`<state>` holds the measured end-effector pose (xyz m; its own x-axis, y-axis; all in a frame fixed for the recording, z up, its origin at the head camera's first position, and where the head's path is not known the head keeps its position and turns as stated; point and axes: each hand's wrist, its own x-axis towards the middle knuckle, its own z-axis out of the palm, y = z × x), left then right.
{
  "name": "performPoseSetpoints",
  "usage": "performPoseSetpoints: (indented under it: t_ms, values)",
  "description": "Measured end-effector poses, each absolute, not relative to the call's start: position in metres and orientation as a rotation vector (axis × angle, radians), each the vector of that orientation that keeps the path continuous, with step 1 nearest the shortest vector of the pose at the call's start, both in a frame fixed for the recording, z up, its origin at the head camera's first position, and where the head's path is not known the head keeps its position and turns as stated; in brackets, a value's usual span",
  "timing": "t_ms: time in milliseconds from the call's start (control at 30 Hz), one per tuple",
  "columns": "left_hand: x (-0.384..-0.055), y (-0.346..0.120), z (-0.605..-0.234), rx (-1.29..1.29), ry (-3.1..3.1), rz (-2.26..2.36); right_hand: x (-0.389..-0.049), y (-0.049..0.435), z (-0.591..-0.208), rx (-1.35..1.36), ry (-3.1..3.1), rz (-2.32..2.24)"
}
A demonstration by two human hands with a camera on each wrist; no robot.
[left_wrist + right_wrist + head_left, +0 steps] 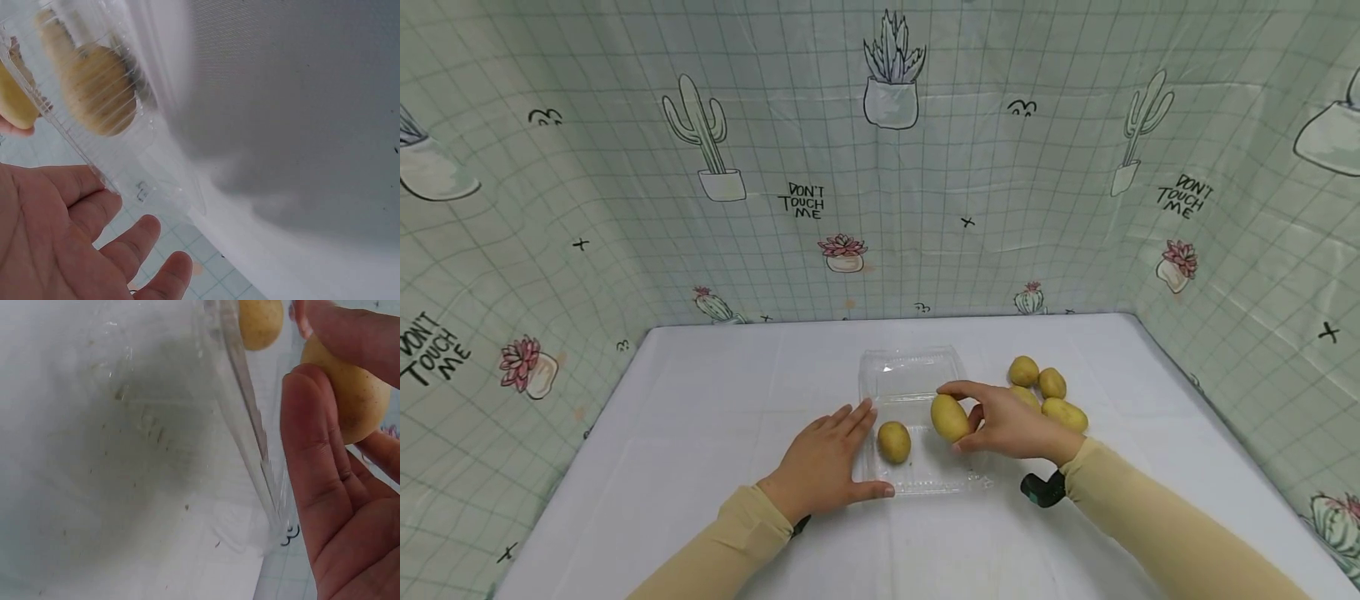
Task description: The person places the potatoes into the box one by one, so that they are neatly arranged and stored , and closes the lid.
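My right hand pinches a yellow potato between thumb and fingers, over the right half of a clear plastic clamshell box. The same held potato shows up close in the right wrist view. Inside the box, on its left side, lies another potato, seen through the ribbed wall in the left wrist view. My left hand is spread along the box's left side, its fingertips right at the wall. The box's lid is folded back, away from me.
Several loose potatoes lie on the white table to the right of the box, partly behind my right hand. A dark wrist camera hangs under my right wrist. Patterned cloth walls surround the table at the back and sides.
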<state>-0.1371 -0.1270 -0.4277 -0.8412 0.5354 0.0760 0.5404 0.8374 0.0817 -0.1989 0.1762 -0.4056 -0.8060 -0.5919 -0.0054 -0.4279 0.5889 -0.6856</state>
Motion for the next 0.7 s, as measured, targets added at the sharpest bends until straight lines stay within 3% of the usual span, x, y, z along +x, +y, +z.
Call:
performPoseSetpoints:
  t_ms: [700]
  values:
    - [-0.138,-0.127,-0.43,-0.876,-2.937,-0.146,-0.192,0.137,-0.429,-1.022,2.688,-0.742]
